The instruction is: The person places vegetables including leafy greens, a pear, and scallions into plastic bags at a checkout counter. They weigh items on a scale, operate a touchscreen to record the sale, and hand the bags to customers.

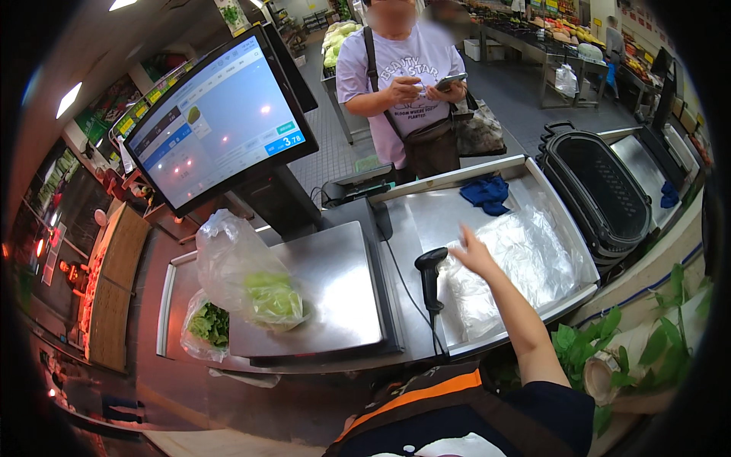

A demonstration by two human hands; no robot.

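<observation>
My right hand (475, 254) is stretched over the right part of the metal counter, its fingers apart and nothing held. Its fingertips are close to the head of a black handheld barcode scanner (432, 280); whether they touch cannot be told. Beneath and beside the hand lies a stack of clear plastic bags (519, 263), with a crumpled blue cloth (485, 193) beyond it. My left hand is out of view. A clear plastic bag holding a pale green vegetable (274, 294) rests on the steel scale plate (342, 285). Left of the plate is bagged leafy lettuce (210, 324).
A touchscreen monitor (220, 117) stands at the back left. Across the counter, a person (405, 85) holds a phone (450, 81). Stacked black baskets (597, 188) are at the right, above leafy plants (617, 343). The scanner's cable (408, 288) crosses the counter.
</observation>
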